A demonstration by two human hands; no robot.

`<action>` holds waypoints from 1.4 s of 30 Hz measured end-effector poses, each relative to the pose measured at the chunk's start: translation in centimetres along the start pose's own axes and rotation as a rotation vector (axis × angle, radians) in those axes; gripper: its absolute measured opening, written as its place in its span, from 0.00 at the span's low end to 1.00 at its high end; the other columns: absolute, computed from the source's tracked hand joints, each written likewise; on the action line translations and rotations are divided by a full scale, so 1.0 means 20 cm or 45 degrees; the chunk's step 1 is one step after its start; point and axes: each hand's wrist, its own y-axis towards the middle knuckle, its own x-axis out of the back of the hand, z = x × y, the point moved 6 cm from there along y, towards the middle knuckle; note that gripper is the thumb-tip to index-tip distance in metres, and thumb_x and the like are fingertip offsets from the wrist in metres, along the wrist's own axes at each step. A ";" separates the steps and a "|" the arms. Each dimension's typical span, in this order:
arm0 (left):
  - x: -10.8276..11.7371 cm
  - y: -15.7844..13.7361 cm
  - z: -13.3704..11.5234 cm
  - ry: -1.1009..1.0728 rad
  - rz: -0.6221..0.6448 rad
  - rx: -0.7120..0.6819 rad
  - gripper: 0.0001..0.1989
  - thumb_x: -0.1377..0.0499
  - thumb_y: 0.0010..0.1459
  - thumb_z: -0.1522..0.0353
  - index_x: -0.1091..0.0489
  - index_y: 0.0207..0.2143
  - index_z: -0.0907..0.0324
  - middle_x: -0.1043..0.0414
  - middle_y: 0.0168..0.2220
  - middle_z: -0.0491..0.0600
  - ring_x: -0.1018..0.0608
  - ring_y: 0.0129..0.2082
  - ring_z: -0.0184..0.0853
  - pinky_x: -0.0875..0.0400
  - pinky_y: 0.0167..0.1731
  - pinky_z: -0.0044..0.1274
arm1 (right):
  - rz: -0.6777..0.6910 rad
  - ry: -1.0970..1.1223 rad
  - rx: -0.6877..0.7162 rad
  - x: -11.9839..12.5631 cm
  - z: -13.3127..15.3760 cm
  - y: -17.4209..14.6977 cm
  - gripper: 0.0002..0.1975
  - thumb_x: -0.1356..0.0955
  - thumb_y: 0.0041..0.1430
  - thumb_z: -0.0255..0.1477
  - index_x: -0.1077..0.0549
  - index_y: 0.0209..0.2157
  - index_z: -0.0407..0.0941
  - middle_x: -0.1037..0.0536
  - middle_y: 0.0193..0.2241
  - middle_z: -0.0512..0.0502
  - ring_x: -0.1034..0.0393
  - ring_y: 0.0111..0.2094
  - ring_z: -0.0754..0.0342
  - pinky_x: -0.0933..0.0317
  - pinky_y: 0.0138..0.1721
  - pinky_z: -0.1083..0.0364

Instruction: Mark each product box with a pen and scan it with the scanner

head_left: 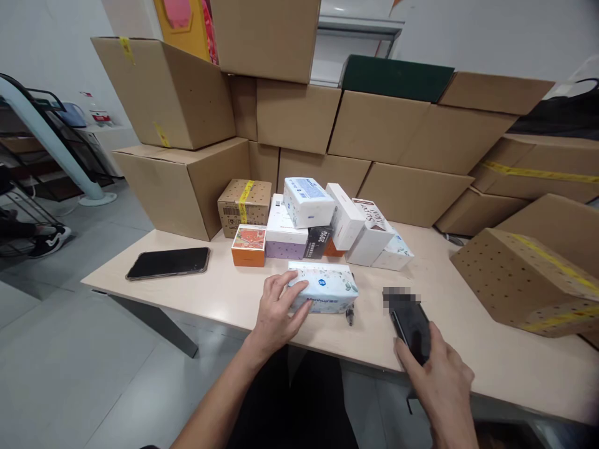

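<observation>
At the front of the table, my left hand (283, 308) grips the left end of a white-and-blue tissue pack (322, 288), thumb at the front and fingers over the top. The pack lies flat on its long side. To the right, my right hand (440, 368) is wrapped round the lower part of a black handheld device (412, 327), whose far end is blurred out by pixels. It is tilted above the table's front edge, apart from the pack. A small dark object (350, 315) sits by the pack's right end; its kind is unclear.
Behind the pack stand an orange box (249, 246), a purple-and-white box (286, 242), another tissue pack (309, 202) on top, and several white boxes (369, 240). A phone (168, 263) lies at left. Cardboard boxes (299, 115) wall the back; an open-flapped carton (528, 280) stands right.
</observation>
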 end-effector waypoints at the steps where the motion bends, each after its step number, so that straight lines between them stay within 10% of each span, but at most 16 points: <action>1: 0.00 0.00 -0.01 -0.003 -0.001 -0.013 0.19 0.38 0.59 0.70 0.34 0.53 0.55 0.32 0.54 0.57 0.28 0.51 0.44 0.30 0.49 0.37 | -0.030 0.073 0.008 0.01 0.02 -0.01 0.46 0.42 0.55 0.57 0.38 0.62 0.34 0.27 0.44 0.28 0.33 0.49 0.30 0.44 0.53 0.34; 7: 0.02 0.01 -0.01 -0.056 0.003 0.006 0.18 0.41 0.60 0.71 0.33 0.53 0.57 0.29 0.53 0.57 0.27 0.51 0.43 0.31 0.50 0.38 | -0.150 0.507 -0.002 0.14 0.27 -0.14 0.43 0.35 0.55 0.52 0.43 0.65 0.42 0.34 0.60 0.31 0.41 0.61 0.33 0.44 0.58 0.37; 17: 0.02 -0.02 0.03 -0.201 -0.056 0.083 0.23 0.45 0.61 0.72 0.40 0.59 0.59 0.30 0.52 0.58 0.28 0.52 0.42 0.30 0.51 0.37 | -0.283 0.681 0.620 0.10 0.90 -0.34 0.36 0.32 0.61 0.37 0.47 0.66 0.47 0.37 0.59 0.31 0.41 0.60 0.36 0.40 0.56 0.35; 42: 0.01 -0.03 0.03 -0.178 -0.016 0.035 0.26 0.46 0.62 0.72 0.40 0.62 0.58 0.31 0.55 0.58 0.29 0.53 0.43 0.32 0.52 0.39 | -0.413 0.505 0.612 0.09 0.96 -0.36 0.37 0.31 0.60 0.40 0.43 0.65 0.40 0.36 0.56 0.27 0.39 0.57 0.36 0.36 0.54 0.35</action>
